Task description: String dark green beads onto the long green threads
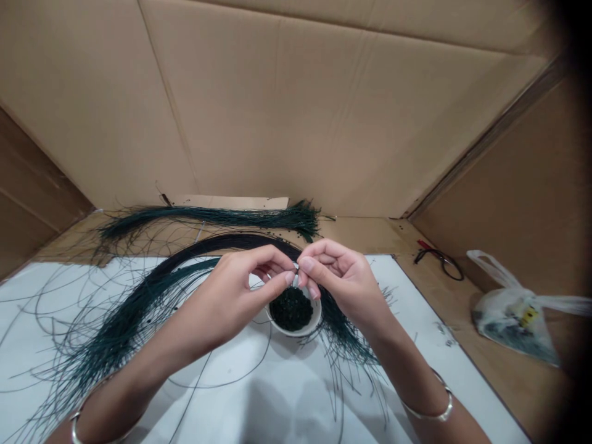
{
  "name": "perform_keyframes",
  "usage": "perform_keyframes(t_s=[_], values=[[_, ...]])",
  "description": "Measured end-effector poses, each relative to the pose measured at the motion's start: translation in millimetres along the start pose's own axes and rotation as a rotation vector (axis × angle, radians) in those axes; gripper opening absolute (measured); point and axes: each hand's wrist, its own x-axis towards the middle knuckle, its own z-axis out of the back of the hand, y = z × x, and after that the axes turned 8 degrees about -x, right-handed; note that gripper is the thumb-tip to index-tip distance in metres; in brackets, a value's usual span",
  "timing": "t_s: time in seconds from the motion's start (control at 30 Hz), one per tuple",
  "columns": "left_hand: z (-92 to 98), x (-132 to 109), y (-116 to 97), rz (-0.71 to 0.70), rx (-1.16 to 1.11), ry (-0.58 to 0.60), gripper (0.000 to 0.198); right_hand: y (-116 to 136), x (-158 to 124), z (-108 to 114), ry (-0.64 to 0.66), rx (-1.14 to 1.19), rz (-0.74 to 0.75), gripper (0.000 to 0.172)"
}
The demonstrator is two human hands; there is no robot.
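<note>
Over a white bowl [306, 333], my left hand [247, 287] and my right hand [340, 274] meet fingertip to fingertip. Each pinches with thumb and index finger. Between the tips shows a small dark piece [296, 270], too small to name. Inside the bowl lies a heap of tiny dark green pieces [291, 309]. A bent bundle of dark green wire-like strands [129, 314] passes behind the bowl and both hands, its ends fanning out on either side. One loose thin strand [231, 383] curves across the white surface below my left hand.
A second strand bundle [222, 216] lies along the cardboard back wall [287, 111]. On the right are a red-and-black tool or cord [439, 258], its kind unclear, and a tied clear plastic bag [513, 320]. Cardboard walls enclose the white work surface [217, 413].
</note>
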Motion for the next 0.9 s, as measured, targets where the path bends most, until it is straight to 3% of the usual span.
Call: perform_keyframes(t_s=[0.17,0.4,0.63,0.9], values=[[-7.4,3.5,0.7,-0.002,-0.122,-0.097,0.004,0.4,-1.7,-2.4,-0.017,-0.004,-0.001,0.020],[-11.0,-1.5,1.3,-0.390,0.247,-0.266,0.007,1.5,-4.0,-0.8,-0.030,0.047,0.011,0.018],[-11.6,-0.6,4.8,-0.583,0.366,-0.301,0.007,1.6,-1.5,1.8,0.050,0.195,-0.085,0.019],[-11.1,-1.6,7.7,-0.623,0.398,-0.296,0.010,2.6,-0.7,3.3,0.120,0.322,-0.149,0.020]])
